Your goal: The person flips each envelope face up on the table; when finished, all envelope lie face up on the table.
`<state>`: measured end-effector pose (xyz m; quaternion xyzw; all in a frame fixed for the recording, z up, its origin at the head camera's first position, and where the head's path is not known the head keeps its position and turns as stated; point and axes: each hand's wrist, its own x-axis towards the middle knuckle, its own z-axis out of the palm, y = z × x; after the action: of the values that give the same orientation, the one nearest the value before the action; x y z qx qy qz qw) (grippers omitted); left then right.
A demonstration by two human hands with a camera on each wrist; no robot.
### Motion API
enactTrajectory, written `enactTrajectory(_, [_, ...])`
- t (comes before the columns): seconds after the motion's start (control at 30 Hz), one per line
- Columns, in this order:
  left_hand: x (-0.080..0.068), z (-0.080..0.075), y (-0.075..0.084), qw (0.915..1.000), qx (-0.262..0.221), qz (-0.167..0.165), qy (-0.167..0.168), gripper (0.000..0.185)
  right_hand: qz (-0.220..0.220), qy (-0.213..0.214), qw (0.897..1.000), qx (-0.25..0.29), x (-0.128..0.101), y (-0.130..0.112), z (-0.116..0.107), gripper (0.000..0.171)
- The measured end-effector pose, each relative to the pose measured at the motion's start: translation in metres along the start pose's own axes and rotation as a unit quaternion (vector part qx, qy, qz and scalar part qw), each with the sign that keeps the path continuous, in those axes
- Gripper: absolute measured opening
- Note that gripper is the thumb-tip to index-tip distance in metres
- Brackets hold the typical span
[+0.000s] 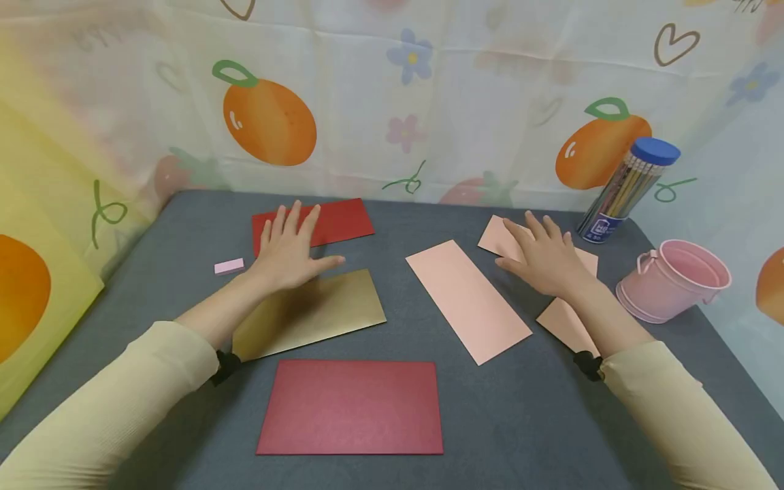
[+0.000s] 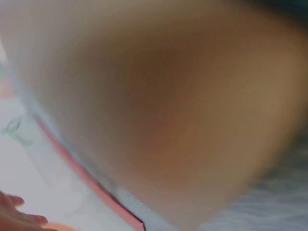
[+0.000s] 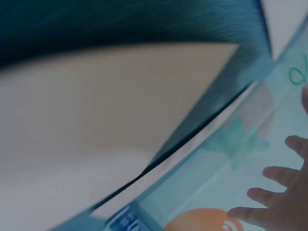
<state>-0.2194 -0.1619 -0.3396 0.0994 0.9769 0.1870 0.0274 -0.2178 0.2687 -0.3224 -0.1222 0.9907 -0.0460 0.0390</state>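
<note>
My left hand [image 1: 288, 248] is held with fingers spread over the gap between a red paper rectangle [image 1: 346, 221] and a gold one [image 1: 343, 303], overlapping both in the head view. Over on the right, my right hand [image 1: 544, 255], fingers also spread, partly hides a pale pink rectangle [image 1: 499, 235]. Another pale pink piece [image 1: 563, 323] shows beneath that wrist. A longer pink rectangle [image 1: 468, 299] lies slanted between the hands. Closest to me is a dark red rectangle [image 1: 352, 407]. Neither hand grips anything. In the right wrist view, the fingers [image 3: 276, 197] are straight and apart.
A small pink-lilac block [image 1: 229, 266] lies left of my left hand. At the right stand a pink bucket [image 1: 664, 286] and a leaning clear tube of pencils [image 1: 621, 194] with a blue lid. A fruit-patterned cloth [image 1: 361, 102] hangs behind the grey table [image 1: 490, 422].
</note>
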Motion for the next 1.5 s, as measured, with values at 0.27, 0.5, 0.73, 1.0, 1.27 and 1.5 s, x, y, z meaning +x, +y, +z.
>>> enactTrajectory(0.27, [0.011,-0.036,-0.012,0.9749,-0.182,-0.091,0.09,0.092,-0.002,0.049,0.99,0.131,0.025,-0.034,-0.002,0.056])
enactTrajectory(0.5, [0.015,-0.045,-0.031,0.9338,-0.294,-0.191,0.071,0.09,-0.03,0.046,0.977,0.207,0.049,-0.07,0.005,0.038])
enactTrajectory(0.73, [0.017,-0.048,-0.045,0.8977,-0.372,-0.233,0.037,0.095,-0.036,0.02,0.962,0.271,0.076,-0.105,0.014,0.037])
enactTrajectory(1.0, [0.019,-0.045,-0.053,0.8823,-0.395,-0.254,0.026,0.098,-0.024,-0.012,0.941,0.338,0.101,-0.138,0.021,0.04])
enactTrajectory(1.27, [0.019,-0.045,-0.056,0.8647,-0.424,-0.27,-0.008,0.096,0.006,-0.028,0.917,0.397,0.121,-0.163,0.029,0.04])
enactTrajectory(1.5, [0.019,-0.041,-0.06,0.8609,-0.423,-0.282,-0.018,0.095,0.033,-0.041,0.897,0.438,0.129,-0.175,0.035,0.042])
